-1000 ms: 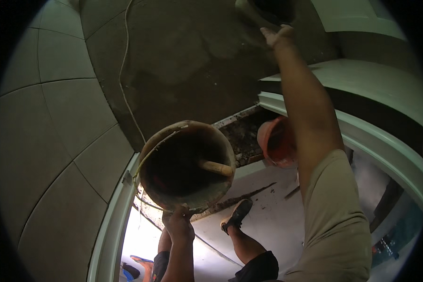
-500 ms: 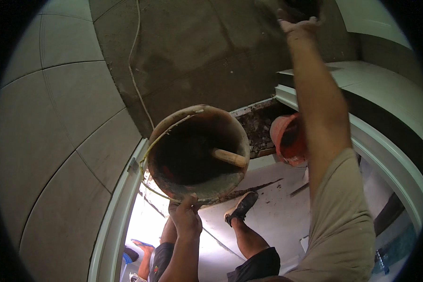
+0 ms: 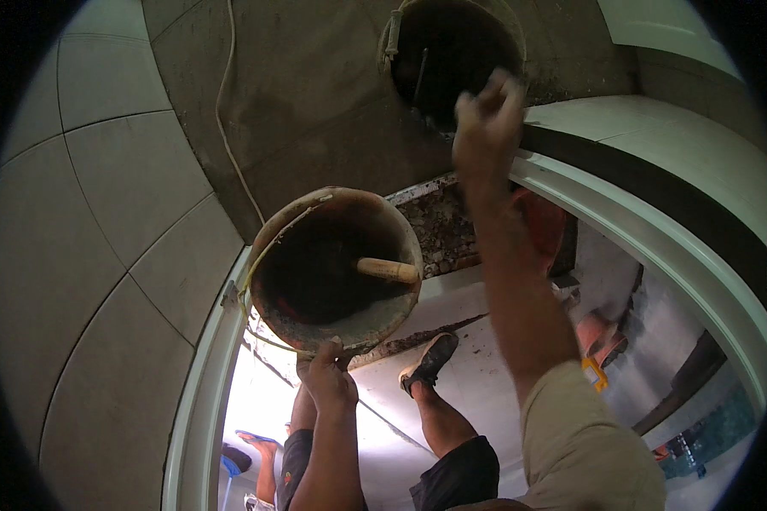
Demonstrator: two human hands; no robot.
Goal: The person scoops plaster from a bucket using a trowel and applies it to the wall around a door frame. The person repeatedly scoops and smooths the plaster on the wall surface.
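Right hand [image 3: 488, 128] has drawn nearer, by the far bucket [image 3: 481, 30]; fingers half-curled, hold unclear. Left hand [image 3: 328, 379] pinches the near bucket's [image 3: 375, 328] rim; work appears unfinished, that bucket remaining held.

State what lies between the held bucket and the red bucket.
In the head view, rubble lies beside the held bucket, then the right forearm, partly hiding the red bucket.

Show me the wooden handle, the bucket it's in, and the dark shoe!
Wooden handle [image 3: 388, 270]: head view, middle of the handle.
Bucket [image 3: 362, 330]: head view, lower inner wall.
Dark shoe [image 3: 435, 358]: head view, upper side of the shoe.
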